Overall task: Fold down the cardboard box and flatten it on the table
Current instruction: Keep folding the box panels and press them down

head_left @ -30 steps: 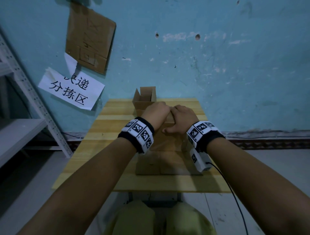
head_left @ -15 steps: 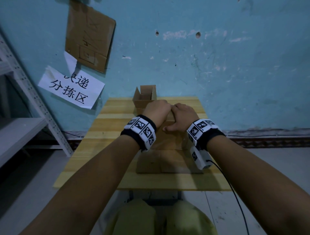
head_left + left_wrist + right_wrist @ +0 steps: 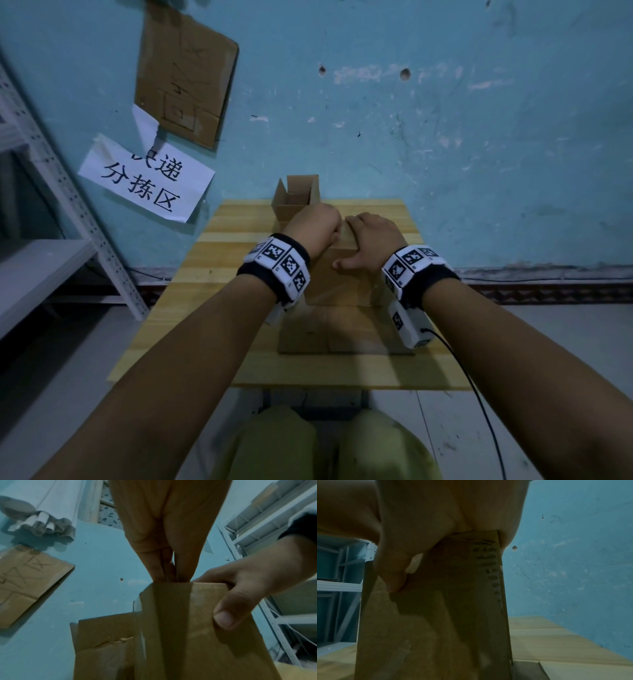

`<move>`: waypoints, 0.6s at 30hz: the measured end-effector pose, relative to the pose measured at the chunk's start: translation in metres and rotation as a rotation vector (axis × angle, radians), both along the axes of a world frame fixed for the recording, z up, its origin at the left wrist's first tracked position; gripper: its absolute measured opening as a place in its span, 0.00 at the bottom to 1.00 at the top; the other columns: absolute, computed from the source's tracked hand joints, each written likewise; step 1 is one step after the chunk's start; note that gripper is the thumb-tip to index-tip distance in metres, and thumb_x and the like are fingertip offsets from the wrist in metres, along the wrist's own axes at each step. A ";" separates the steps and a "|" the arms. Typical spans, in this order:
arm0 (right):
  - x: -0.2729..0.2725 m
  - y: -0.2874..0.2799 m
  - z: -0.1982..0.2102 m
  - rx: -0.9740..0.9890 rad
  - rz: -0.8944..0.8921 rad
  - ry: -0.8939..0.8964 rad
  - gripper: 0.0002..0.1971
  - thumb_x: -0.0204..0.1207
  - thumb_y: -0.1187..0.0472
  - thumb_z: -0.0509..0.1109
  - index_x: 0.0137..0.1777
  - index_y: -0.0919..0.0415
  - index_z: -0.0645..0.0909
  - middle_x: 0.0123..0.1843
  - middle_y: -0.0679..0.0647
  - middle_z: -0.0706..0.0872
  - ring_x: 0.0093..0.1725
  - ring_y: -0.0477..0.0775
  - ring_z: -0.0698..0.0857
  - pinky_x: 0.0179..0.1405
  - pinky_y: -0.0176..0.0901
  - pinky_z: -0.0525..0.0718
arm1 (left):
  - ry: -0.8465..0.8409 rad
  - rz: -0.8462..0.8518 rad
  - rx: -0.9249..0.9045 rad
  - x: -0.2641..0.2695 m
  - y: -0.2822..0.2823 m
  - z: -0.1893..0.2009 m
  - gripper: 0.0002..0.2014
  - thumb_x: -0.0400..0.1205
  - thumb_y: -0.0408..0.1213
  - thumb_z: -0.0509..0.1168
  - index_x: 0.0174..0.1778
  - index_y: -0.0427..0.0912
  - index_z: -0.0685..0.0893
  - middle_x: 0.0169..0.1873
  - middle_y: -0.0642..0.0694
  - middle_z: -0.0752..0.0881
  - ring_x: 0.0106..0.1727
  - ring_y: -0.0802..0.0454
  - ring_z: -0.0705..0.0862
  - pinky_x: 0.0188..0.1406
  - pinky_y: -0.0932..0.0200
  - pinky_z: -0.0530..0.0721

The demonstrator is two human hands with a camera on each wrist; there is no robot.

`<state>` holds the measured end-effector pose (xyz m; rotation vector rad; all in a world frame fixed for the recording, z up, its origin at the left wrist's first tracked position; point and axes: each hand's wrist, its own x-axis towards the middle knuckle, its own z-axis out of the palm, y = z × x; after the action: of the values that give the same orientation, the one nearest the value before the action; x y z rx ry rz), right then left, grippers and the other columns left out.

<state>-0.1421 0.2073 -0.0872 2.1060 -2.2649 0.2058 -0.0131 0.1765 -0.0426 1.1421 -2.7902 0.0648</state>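
A brown cardboard box [image 3: 339, 281] stands on the wooden table [image 3: 239, 274], with one flap lying flat toward me. My left hand [image 3: 317, 224] curls over the left part of the box's top edge; in the left wrist view its fingers [image 3: 154, 563] dip behind that edge of the box [image 3: 180, 628]. My right hand [image 3: 368, 236] grips the top edge beside it, thumb [image 3: 224, 615] pressed on the near face. In the right wrist view the thumb [image 3: 393, 577] lies on the box [image 3: 436, 622]. The fingertips behind the edge are hidden.
A smaller open cardboard box [image 3: 296, 202] stands at the table's back edge, just behind my hands. The blue wall [image 3: 445, 137] carries a cardboard sheet [image 3: 185, 72] and a paper sign [image 3: 144, 178]. A grey metal shelf [image 3: 51, 205] stands at the left.
Both hands keep their hold on the box's top edge; only the view has shifted slightly.
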 end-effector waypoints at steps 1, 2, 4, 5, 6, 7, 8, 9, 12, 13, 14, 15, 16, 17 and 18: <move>0.000 0.000 0.000 -0.002 0.000 -0.001 0.48 0.65 0.34 0.71 0.79 0.58 0.60 0.75 0.58 0.70 0.74 0.60 0.69 0.74 0.52 0.65 | -0.027 -0.001 -0.010 -0.001 0.002 0.001 0.11 0.82 0.31 0.60 0.53 0.34 0.86 0.45 0.40 0.85 0.55 0.41 0.84 0.53 0.54 0.79; 0.000 -0.001 0.000 -0.004 -0.001 -0.003 0.48 0.64 0.34 0.71 0.79 0.58 0.60 0.74 0.58 0.70 0.74 0.60 0.69 0.73 0.52 0.65 | -0.055 -0.004 -0.024 -0.002 0.003 0.002 0.11 0.82 0.30 0.59 0.53 0.33 0.85 0.40 0.41 0.82 0.55 0.40 0.84 0.52 0.53 0.79; 0.000 -0.001 0.000 -0.004 -0.001 -0.005 0.48 0.64 0.34 0.71 0.79 0.58 0.60 0.73 0.58 0.71 0.73 0.61 0.70 0.73 0.52 0.65 | -0.106 -0.016 -0.058 -0.004 0.006 0.003 0.11 0.82 0.27 0.57 0.55 0.32 0.83 0.45 0.39 0.82 0.55 0.39 0.83 0.52 0.52 0.79; 0.000 -0.001 0.000 -0.005 0.000 -0.005 0.48 0.64 0.34 0.72 0.79 0.58 0.61 0.73 0.59 0.71 0.73 0.61 0.70 0.72 0.52 0.66 | -0.131 -0.024 -0.072 -0.004 0.008 0.003 0.12 0.82 0.26 0.56 0.56 0.31 0.82 0.51 0.37 0.82 0.56 0.38 0.83 0.52 0.52 0.79; 0.000 -0.001 0.000 -0.005 0.001 -0.006 0.47 0.64 0.34 0.72 0.79 0.58 0.61 0.73 0.59 0.71 0.73 0.61 0.70 0.72 0.52 0.66 | -0.146 -0.032 -0.081 -0.005 0.008 0.003 0.12 0.83 0.25 0.56 0.57 0.31 0.82 0.55 0.36 0.81 0.57 0.38 0.82 0.52 0.52 0.79; 0.000 -0.001 0.000 -0.006 0.000 -0.006 0.47 0.64 0.34 0.72 0.79 0.58 0.61 0.73 0.59 0.71 0.73 0.61 0.70 0.72 0.52 0.66 | -0.154 -0.037 -0.088 -0.005 0.008 0.003 0.12 0.82 0.25 0.56 0.57 0.30 0.81 0.57 0.36 0.81 0.56 0.38 0.82 0.52 0.51 0.79; 0.000 -0.001 0.000 -0.006 -0.001 -0.006 0.47 0.64 0.34 0.72 0.79 0.58 0.61 0.73 0.59 0.71 0.73 0.61 0.70 0.72 0.52 0.66 | -0.152 -0.036 -0.087 -0.004 0.008 0.003 0.11 0.82 0.25 0.56 0.56 0.30 0.82 0.56 0.36 0.81 0.56 0.38 0.82 0.52 0.52 0.79; 0.000 -0.001 0.000 -0.006 -0.002 -0.004 0.47 0.64 0.34 0.72 0.79 0.58 0.61 0.73 0.59 0.71 0.73 0.61 0.70 0.72 0.52 0.66 | -0.142 -0.031 -0.082 -0.004 0.008 0.003 0.11 0.82 0.25 0.57 0.56 0.31 0.82 0.56 0.36 0.82 0.56 0.38 0.82 0.52 0.52 0.80; 0.001 -0.001 0.000 -0.008 0.000 0.002 0.47 0.64 0.34 0.72 0.78 0.58 0.61 0.73 0.59 0.72 0.72 0.61 0.71 0.72 0.53 0.66 | -0.101 -0.016 -0.079 -0.002 0.006 0.002 0.12 0.83 0.27 0.56 0.56 0.31 0.83 0.54 0.36 0.83 0.56 0.38 0.83 0.53 0.52 0.79; 0.000 -0.001 0.000 -0.010 -0.001 0.004 0.47 0.64 0.34 0.72 0.78 0.58 0.61 0.73 0.59 0.71 0.73 0.61 0.71 0.72 0.52 0.66 | -0.084 -0.020 -0.076 -0.001 0.005 0.001 0.12 0.83 0.28 0.56 0.56 0.31 0.83 0.52 0.36 0.84 0.56 0.38 0.83 0.53 0.52 0.79; 0.000 -0.001 0.000 -0.011 -0.003 0.005 0.47 0.64 0.34 0.71 0.78 0.58 0.61 0.74 0.59 0.71 0.73 0.61 0.70 0.72 0.52 0.66 | -0.062 -0.026 -0.063 0.001 0.003 0.001 0.12 0.83 0.29 0.57 0.55 0.32 0.84 0.50 0.36 0.84 0.56 0.39 0.84 0.53 0.52 0.79; 0.000 0.000 0.000 -0.008 -0.005 0.004 0.48 0.64 0.34 0.71 0.79 0.59 0.61 0.75 0.59 0.70 0.74 0.61 0.70 0.73 0.52 0.65 | -0.033 -0.039 -0.040 0.003 0.001 0.001 0.11 0.83 0.30 0.58 0.55 0.33 0.85 0.49 0.37 0.84 0.56 0.40 0.84 0.54 0.52 0.79; 0.000 0.000 0.000 -0.006 -0.005 0.004 0.48 0.64 0.34 0.71 0.79 0.59 0.60 0.75 0.59 0.70 0.74 0.61 0.69 0.73 0.51 0.65 | -0.004 -0.057 -0.018 0.006 -0.002 0.001 0.11 0.83 0.32 0.59 0.55 0.35 0.85 0.50 0.39 0.85 0.56 0.41 0.84 0.55 0.53 0.79; 0.000 0.000 0.000 -0.007 -0.003 0.006 0.48 0.65 0.34 0.71 0.79 0.59 0.60 0.76 0.58 0.69 0.74 0.61 0.69 0.73 0.52 0.65 | 0.020 -0.071 -0.006 0.009 -0.003 0.001 0.11 0.83 0.33 0.60 0.56 0.37 0.85 0.53 0.40 0.86 0.57 0.43 0.83 0.56 0.54 0.78; 0.001 0.000 0.000 -0.008 -0.002 0.008 0.48 0.65 0.34 0.71 0.79 0.59 0.60 0.75 0.59 0.69 0.74 0.61 0.69 0.73 0.52 0.65 | 0.036 -0.086 -0.003 0.011 -0.004 0.000 0.11 0.83 0.33 0.61 0.57 0.38 0.85 0.56 0.41 0.85 0.58 0.44 0.83 0.57 0.55 0.78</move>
<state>-0.1414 0.2074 -0.0874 2.0968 -2.2582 0.2058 -0.0020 0.1722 -0.0431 1.0112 -2.8017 0.0402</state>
